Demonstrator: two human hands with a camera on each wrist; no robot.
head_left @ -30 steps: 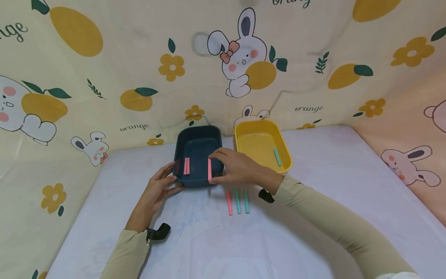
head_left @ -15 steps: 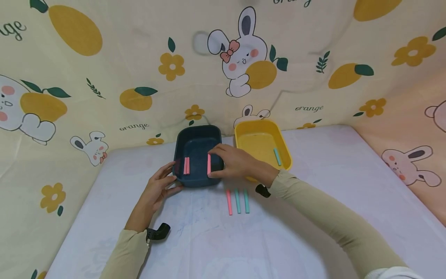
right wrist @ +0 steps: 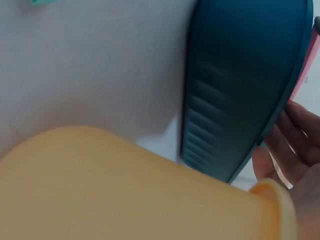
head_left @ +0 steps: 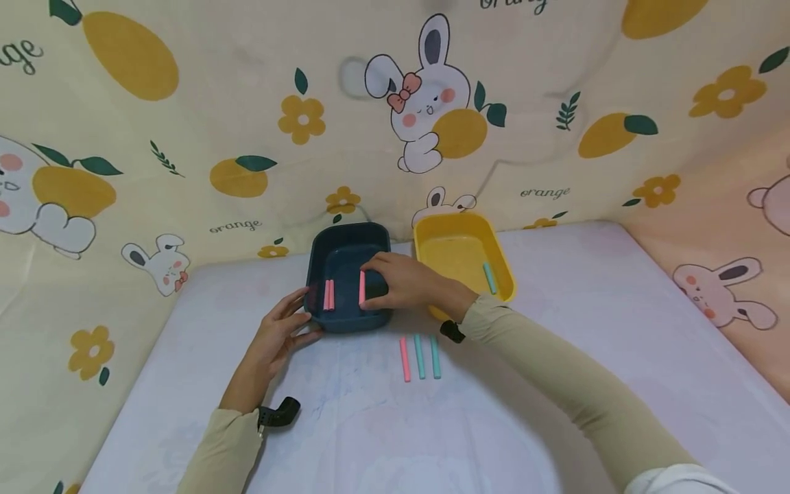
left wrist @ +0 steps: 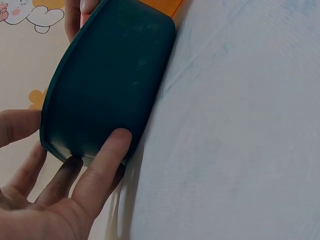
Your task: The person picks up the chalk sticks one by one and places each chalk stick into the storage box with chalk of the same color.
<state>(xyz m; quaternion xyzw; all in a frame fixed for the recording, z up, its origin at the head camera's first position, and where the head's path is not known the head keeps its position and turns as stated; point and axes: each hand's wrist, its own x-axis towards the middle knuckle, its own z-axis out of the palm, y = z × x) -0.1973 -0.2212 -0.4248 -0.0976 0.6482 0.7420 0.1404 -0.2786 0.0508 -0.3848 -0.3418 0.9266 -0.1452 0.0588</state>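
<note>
Over the dark tray point(head_left: 345, 323), toward the right half of its inside, the right hand point(head_left: 410, 281) pinched a pink stick point(head_left: 362, 288) between thumb and fingertips. The stick pointed from the near side of the tray toward the far side, and in both wrist views a bit of its pink showed past the tray's rim. Whether it touched the bottom could not be told. The left hand point(head_left: 280, 336) rested against the tray's near left corner, its fingers spread and fairly straight, with one fingertip pressed to the outer wall.

Inside the dark tray, left of the held stick, two more pink sticks point(head_left: 331, 295) lay side by side. Just to the right stood a yellow tray point(head_left: 453, 245), its near left part hidden behind the right hand and wrist. One green stick point(head_left: 489, 278) lay in it, near the right wall.

In front of the trays, on a white tablecloth point(head_left: 469, 432), a loose pink stick point(head_left: 404, 359) lay beside two green sticks point(head_left: 420, 357), the three roughly parallel and apart. Beige sleeves point(head_left: 568, 384) covered both forearms. Behind everything hung a cream cloth point(head_left: 222, 82) printed with rabbits, oranges and flowers.
</note>
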